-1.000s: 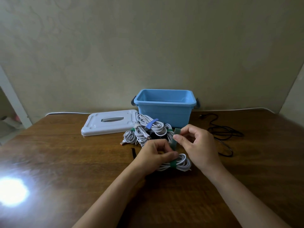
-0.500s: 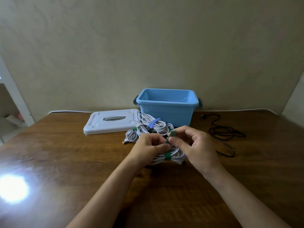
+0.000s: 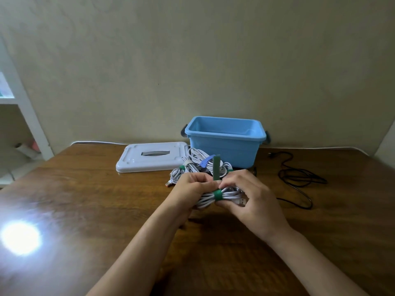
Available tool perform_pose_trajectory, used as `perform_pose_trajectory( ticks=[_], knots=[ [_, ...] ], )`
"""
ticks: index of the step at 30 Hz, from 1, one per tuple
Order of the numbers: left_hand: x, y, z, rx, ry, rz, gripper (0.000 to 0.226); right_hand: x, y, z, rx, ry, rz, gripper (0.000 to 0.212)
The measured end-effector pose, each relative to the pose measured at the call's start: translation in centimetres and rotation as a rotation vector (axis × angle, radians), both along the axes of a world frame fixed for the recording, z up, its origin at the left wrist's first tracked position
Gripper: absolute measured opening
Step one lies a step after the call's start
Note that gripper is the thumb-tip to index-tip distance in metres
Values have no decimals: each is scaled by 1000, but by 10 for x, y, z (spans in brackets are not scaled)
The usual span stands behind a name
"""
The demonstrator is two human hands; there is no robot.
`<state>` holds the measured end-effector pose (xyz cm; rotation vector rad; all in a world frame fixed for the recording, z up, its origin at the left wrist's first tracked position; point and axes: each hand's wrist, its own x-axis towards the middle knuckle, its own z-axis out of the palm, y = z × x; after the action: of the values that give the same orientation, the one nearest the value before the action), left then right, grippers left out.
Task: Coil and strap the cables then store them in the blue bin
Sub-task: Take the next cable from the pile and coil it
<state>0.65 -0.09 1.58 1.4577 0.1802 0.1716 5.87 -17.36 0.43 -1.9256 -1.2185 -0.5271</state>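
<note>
While my left hand grips the white coil just above the table, short of the bin, my right hand pinches it at the green strap, whose tail I should pull taut and wrap flat.

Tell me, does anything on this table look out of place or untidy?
The black cable lies loose and uncoiled on the table, right of the blue bin. The green strap on the white coil in both hands has its tail sticking up, unfastened.
</note>
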Motion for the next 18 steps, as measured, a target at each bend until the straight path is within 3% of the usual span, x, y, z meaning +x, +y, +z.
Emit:
perform_pose_trajectory(
  ticks=[9,18],
  knots=[
    [-2,1,1,96,30,23,20,-1,0,-3,-30,-86,-43,23],
    [-6,-6,6,416,-41,91,24,5,-1,-5,-50,-28,-45,20]
  ],
)
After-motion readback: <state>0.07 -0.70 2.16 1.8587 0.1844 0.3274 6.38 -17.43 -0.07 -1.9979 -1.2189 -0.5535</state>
